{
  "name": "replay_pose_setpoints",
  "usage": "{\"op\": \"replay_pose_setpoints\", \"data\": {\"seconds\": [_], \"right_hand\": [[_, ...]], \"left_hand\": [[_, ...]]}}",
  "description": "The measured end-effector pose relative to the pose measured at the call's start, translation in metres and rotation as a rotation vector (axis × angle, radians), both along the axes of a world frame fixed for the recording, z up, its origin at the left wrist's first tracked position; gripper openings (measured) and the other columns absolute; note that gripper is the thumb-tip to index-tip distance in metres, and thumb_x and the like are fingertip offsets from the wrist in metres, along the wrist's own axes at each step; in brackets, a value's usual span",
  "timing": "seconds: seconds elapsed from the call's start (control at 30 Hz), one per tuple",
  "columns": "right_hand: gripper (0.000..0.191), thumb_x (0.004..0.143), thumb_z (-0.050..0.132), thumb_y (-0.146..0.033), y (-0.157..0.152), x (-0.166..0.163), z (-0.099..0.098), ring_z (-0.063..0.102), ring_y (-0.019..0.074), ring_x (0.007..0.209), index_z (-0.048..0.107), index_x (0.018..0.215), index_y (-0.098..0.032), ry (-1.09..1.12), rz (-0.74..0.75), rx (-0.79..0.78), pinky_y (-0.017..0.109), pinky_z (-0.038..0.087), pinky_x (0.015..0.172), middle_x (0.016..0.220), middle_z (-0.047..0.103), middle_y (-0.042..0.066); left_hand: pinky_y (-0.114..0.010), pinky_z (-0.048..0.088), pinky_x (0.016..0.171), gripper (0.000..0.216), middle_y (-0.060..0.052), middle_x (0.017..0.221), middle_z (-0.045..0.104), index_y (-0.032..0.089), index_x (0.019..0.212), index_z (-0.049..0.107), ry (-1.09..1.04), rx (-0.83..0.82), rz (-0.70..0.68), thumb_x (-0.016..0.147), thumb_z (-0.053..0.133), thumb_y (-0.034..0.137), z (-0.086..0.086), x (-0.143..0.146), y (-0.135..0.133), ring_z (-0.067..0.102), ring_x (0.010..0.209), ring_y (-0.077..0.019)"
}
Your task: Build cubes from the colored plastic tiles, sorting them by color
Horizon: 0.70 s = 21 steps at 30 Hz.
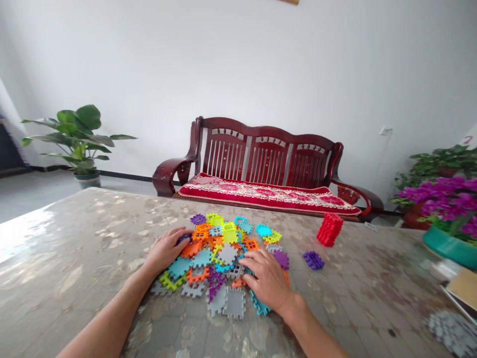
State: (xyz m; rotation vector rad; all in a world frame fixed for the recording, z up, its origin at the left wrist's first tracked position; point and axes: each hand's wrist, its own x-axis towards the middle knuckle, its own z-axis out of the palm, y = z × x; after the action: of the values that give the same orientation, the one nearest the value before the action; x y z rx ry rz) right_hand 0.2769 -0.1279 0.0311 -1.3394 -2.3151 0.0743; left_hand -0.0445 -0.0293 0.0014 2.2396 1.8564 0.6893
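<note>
A loose heap of interlocking plastic puzzle tiles (202,257) lies on the table, in orange, teal, lime, grey, purple and other colours. At the heap's left edge, my left hand (167,248) has its fingers and thumb around a dark purple tile (184,238), which they partly hide. My right hand (269,278) rests over the right side of the heap, its fingers apart and touching tiles. Close to it are a round-looking purple tile (281,259) and an orange window tile (252,244). A grey square tile (234,303) lies at the front.
Right of the heap stand a red tile stack (330,229) and a low purple stack (313,260). Grey tiles (452,333) lie at the near right, by a box (464,288) and a flower pot (449,246). Behind the table is a wooden bench (266,149).
</note>
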Motion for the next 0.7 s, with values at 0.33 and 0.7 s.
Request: {"op": "replay_pose_setpoints", "data": {"seconds": [0.33,0.7], "right_hand": [[0.022,0.091,0.05,-0.02,0.016,0.008,0.0,0.064,0.0175,0.091,0.068,0.103,-0.026,0.057,-0.223,0.146,0.03,0.044,0.084,0.097,0.072,0.003],[0.015,0.091,0.05,-0.022,0.015,0.017,0.001,0.058,0.0195,0.088,0.065,0.091,-0.022,0.111,-0.378,0.238,0.031,0.04,0.08,0.091,0.068,0.004]], "left_hand": [[-0.037,0.042,0.103,0.044,-0.003,0.134,0.06,0.031,0.121,0.066,-0.009,0.016,0.004,0.088,0.039,0.044,-0.002,-0.001,0.001,0.057,0.121,-0.0247],[-0.037,0.04,0.105,0.045,-0.004,0.135,0.059,0.031,0.122,0.065,-0.007,0.009,-0.003,0.089,0.038,0.044,-0.005,-0.002,0.002,0.055,0.123,-0.0245]]}}
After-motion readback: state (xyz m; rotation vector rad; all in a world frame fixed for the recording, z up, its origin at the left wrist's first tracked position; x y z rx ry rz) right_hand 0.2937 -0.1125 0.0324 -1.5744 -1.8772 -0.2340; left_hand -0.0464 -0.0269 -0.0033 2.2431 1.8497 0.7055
